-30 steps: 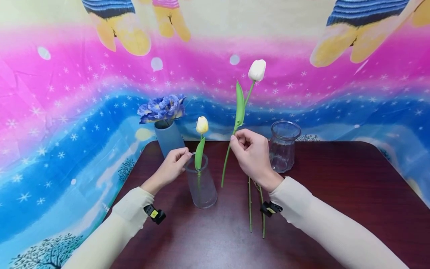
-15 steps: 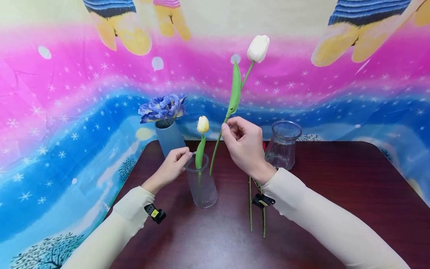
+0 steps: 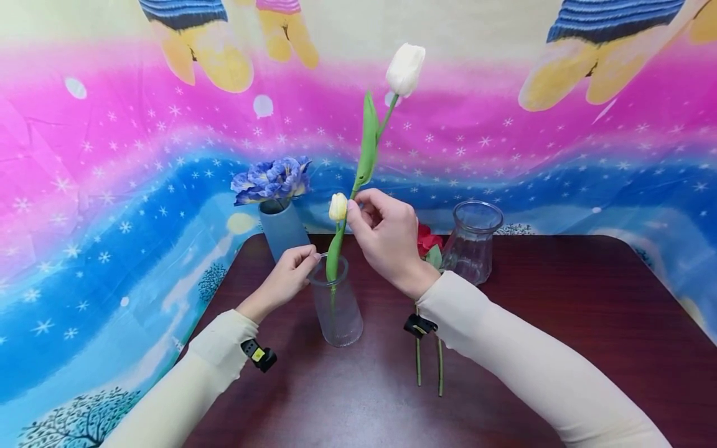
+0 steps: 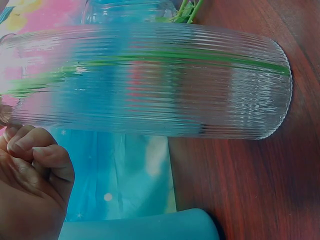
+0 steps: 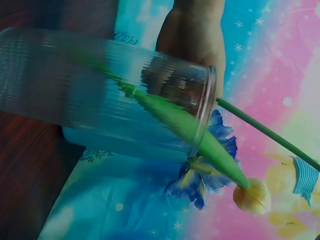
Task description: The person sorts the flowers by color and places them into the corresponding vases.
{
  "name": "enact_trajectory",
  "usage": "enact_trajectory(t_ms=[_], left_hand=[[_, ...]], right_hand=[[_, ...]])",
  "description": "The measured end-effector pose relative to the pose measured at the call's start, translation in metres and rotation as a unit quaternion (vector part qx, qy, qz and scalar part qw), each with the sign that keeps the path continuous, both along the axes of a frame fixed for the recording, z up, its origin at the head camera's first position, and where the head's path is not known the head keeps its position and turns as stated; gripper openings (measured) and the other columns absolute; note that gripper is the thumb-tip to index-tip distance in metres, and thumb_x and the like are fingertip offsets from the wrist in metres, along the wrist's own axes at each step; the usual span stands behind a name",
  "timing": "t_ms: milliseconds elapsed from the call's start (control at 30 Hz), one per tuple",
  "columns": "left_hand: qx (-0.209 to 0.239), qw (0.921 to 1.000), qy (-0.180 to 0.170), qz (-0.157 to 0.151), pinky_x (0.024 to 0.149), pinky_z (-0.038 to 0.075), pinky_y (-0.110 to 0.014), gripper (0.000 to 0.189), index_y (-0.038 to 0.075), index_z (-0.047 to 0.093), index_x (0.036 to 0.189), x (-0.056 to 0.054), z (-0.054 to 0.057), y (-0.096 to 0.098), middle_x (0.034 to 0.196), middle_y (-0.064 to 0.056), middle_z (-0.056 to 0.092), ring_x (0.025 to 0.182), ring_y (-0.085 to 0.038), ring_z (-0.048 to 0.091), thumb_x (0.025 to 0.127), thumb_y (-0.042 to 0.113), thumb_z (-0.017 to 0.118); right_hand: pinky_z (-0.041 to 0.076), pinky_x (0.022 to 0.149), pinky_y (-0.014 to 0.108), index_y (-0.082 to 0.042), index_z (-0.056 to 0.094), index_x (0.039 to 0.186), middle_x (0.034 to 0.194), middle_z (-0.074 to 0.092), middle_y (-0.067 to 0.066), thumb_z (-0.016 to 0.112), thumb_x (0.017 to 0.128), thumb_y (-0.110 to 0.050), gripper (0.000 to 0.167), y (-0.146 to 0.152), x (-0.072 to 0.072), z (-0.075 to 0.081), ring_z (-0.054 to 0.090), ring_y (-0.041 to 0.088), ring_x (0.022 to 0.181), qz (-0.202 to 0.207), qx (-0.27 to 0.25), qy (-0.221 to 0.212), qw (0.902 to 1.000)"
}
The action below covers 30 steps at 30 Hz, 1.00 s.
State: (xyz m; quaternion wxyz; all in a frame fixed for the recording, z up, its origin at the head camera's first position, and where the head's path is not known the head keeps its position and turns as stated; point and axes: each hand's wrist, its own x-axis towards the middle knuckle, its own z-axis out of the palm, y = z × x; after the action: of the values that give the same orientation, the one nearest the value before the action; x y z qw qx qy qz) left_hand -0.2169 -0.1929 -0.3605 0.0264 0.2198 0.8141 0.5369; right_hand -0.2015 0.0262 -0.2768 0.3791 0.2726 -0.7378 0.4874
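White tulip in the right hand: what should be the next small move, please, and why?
Probably, the right hand should lower the white tulip into the ribbed vase: in the right wrist view, its stem's cut end appears just beyond the rim, and the left hand holds that rim.

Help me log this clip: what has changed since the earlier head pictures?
The right hand has carried the white tulip leftward and up, toward the ribbed vase, uncovering a red flower. The left hand still holds that vase's rim; the yellow tulip in it stayed put.
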Motion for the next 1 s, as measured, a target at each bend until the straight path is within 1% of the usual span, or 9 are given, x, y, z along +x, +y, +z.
enact_trajectory(t_ms=[133,200,367,533,767,900,1000], left_hand=[[0.004,1.0000,0.002,-0.002,0.045,0.027,-0.025,0.037,0.004,0.039,0.072,-0.001,-0.001,0.000,0.059,0.000,0.033,0.042,-0.014,0.031,0.108,0.013,0.044],[0.005,1.0000,0.002,-0.004,0.045,0.027,-0.026,0.037,0.004,0.039,0.072,-0.001,-0.002,0.000,0.059,-0.001,0.034,0.042,-0.014,0.031,0.108,0.012,0.043],[0.007,0.9999,0.003,-0.008,0.045,0.026,-0.026,0.038,0.003,0.038,0.073,-0.002,-0.002,0.001,0.058,0.000,0.033,0.041,-0.013,0.029,0.109,0.014,0.043],[0.007,0.9999,0.003,-0.008,0.043,0.026,-0.027,0.039,0.003,0.038,0.074,-0.002,-0.001,0.000,0.059,0.001,0.033,0.041,-0.013,0.028,0.109,0.020,0.043],[0.008,0.9999,0.009,-0.012,0.045,0.028,-0.027,0.041,0.002,0.043,0.076,-0.002,-0.001,0.001,0.057,0.002,0.034,0.042,-0.011,0.030,0.110,0.026,0.042],[0.006,0.9999,0.010,-0.009,0.047,0.029,-0.025,0.041,0.003,0.043,0.075,-0.002,-0.002,0.000,0.060,0.001,0.036,0.044,-0.011,0.030,0.110,0.024,0.041],[0.005,1.0000,0.006,-0.004,0.047,0.030,-0.025,0.038,0.004,0.048,0.078,-0.001,-0.002,0.000,0.060,0.002,0.037,0.044,-0.010,0.030,0.110,0.022,0.040]], right_hand=[[0.036,0.054,0.028,-0.007,0.072,0.092,0.060,0.053,0.002,0.068,0.094,-0.017,0.011,-0.007,-0.001,-0.005,0.045,0.010,0.055,-0.019,0.052,-0.001,0.9985],[0.036,0.052,0.028,-0.008,0.072,0.093,0.060,0.052,0.000,0.068,0.094,-0.019,0.011,-0.010,-0.001,-0.009,0.045,0.009,0.054,-0.021,0.074,-0.006,0.9970],[0.032,0.048,0.026,-0.011,0.072,0.093,0.059,0.050,-0.002,0.067,0.095,-0.018,0.010,-0.018,0.002,-0.021,0.043,0.007,0.053,-0.017,0.111,-0.017,0.9935],[0.031,0.047,0.024,-0.013,0.071,0.090,0.058,0.048,-0.004,0.067,0.095,-0.018,0.009,-0.025,0.004,-0.031,0.042,0.006,0.053,-0.015,0.153,-0.031,0.9876],[0.031,0.047,0.022,-0.015,0.072,0.088,0.060,0.048,-0.005,0.070,0.094,-0.019,0.008,-0.029,0.005,-0.043,0.041,0.007,0.052,-0.016,0.187,-0.046,0.9812],[0.027,0.044,0.020,-0.016,0.072,0.086,0.059,0.047,-0.006,0.071,0.094,-0.020,0.009,-0.031,0.006,-0.050,0.038,0.006,0.050,-0.012,0.205,-0.051,0.9773],[0.024,0.043,0.020,-0.017,0.072,0.085,0.058,0.048,-0.006,0.070,0.094,-0.021,0.010,-0.032,0.007,-0.054,0.037,0.005,0.047,-0.021,0.230,-0.045,0.9720]])
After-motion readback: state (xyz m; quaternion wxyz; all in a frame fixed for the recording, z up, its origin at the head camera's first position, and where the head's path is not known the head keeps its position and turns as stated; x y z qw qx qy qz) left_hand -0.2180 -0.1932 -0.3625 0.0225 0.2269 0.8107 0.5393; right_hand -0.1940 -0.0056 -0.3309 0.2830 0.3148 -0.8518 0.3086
